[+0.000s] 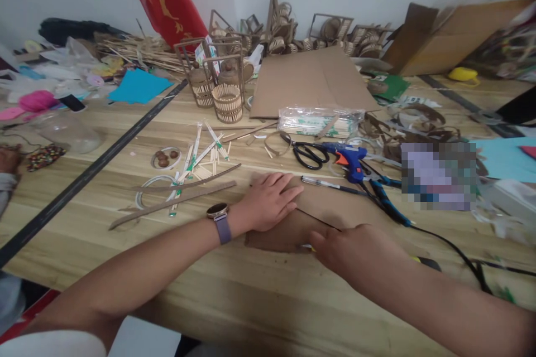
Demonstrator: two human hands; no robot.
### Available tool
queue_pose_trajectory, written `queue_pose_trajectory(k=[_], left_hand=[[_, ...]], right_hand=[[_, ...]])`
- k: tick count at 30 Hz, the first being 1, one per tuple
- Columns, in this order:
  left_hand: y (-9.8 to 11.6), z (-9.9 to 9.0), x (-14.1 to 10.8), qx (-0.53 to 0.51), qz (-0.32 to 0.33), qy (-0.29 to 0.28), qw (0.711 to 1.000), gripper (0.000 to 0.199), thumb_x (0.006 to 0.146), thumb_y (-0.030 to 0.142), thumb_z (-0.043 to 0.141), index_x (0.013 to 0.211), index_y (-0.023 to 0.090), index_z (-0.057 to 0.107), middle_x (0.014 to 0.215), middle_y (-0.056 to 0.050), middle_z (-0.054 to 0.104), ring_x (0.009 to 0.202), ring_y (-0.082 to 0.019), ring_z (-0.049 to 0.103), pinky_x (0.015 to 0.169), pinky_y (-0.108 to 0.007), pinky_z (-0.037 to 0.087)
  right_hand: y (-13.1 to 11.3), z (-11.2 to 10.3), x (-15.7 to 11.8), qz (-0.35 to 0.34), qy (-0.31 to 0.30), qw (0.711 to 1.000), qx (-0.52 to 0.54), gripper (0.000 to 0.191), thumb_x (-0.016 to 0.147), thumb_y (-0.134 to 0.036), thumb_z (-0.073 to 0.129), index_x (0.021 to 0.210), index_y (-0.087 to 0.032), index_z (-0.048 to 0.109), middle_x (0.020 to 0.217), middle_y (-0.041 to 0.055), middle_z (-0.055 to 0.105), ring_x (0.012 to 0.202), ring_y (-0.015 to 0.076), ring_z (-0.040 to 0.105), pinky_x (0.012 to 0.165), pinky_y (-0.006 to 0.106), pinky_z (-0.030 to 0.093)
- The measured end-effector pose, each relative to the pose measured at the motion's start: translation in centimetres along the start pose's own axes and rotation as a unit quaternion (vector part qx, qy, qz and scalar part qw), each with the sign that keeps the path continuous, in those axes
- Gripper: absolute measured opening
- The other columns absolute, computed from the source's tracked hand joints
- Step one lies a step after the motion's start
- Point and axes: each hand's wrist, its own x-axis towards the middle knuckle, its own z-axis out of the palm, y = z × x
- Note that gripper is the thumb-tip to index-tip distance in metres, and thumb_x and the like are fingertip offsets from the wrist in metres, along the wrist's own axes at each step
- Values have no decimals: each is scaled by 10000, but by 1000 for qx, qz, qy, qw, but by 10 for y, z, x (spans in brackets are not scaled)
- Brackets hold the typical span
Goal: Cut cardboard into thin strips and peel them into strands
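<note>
My left hand [268, 201], with a watch [218, 212] on its wrist, lies flat with spread fingers on a piece of brown cardboard [276, 236]. My right hand [347, 248] is closed at the cardboard's right part, knuckles up; what it grips is hidden beneath it. A thin dark line [316, 218] runs across the cardboard between my two hands. Beyond the hands lie a pen [330, 184], black-handled scissors [310, 155] and a blue glue gun [354, 162]. Left of my left hand are curved brown strips [180, 202] and loose sticks [201, 153].
Small stick baskets [227, 103] stand at the back, beside a large cardboard sheet [310, 83]. Wrapped sticks [320, 122] lie before it. Pliers with blue handles [389, 203] and a cable are on the right. At the far left edge, another person's hand [9, 159] shows.
</note>
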Motion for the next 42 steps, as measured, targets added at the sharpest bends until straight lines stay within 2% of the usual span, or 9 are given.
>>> queue_pose_trajectory(k=[3,5,7,11,18,27,35,42], left_hand=[[-1,0,0,-6,4,0,1000,452,1042,395,338,1397,165,498,1471,-158,455,1326,-312,428,1108,-473,356],[0,-2,0,-3,6,-3,1000,450,1040,390,349,1395,159,499,1465,-169,464,1333,-312,431,1112,-482,353],[2,-4,-1,11,2,0,1000,453,1038,387,362,1402,148,489,1487,-183,444,1369,-327,398,1134,-519,315],[10,-12,-6,43,-1,32,999,445,1039,323,365,1435,135,441,1570,-174,336,1462,-361,241,1168,-595,203],[16,-7,-16,7,-8,-11,1000,477,1043,385,357,1445,139,427,1579,-133,341,1481,-322,221,1177,-541,231],[18,-9,-16,-2,8,-27,1000,503,1053,395,322,1467,119,397,1591,-104,326,1484,-316,207,1189,-522,210],[17,-6,-17,-14,9,-21,1000,499,1056,399,310,1470,132,391,1587,-99,335,1493,-290,195,1202,-522,177],[17,-5,-18,-12,10,-19,1000,511,1056,411,306,1478,134,385,1583,-98,342,1494,-283,199,1203,-523,176]], right_hand=[[7,1,-5,-4,-55,997,-45,194,826,-44,607,948,-177,679,738,103,742,597,255,731,405,235,289],[9,1,-7,-10,-60,997,-52,171,843,-67,606,960,-175,669,745,104,738,616,253,732,412,237,290],[9,-1,-7,-19,-45,998,-50,152,847,-65,600,940,-167,665,724,101,729,624,241,730,421,242,308],[0,-5,-3,-18,-15,999,-40,141,869,-64,572,891,-165,666,715,95,724,659,234,734,450,251,373],[-15,-14,9,0,-42,999,-18,220,847,-21,553,962,-157,682,784,112,759,680,270,746,479,270,458],[-9,-8,3,3,-50,998,-29,231,797,20,552,885,-145,687,721,127,745,649,283,743,454,269,454],[-3,-3,-7,20,-3,999,-51,283,821,3,542,949,-196,697,706,83,743,608,229,731,434,237,357],[19,15,-27,23,-25,998,-53,214,843,-44,576,960,-205,652,637,34,720,519,203,686,396,245,177]])
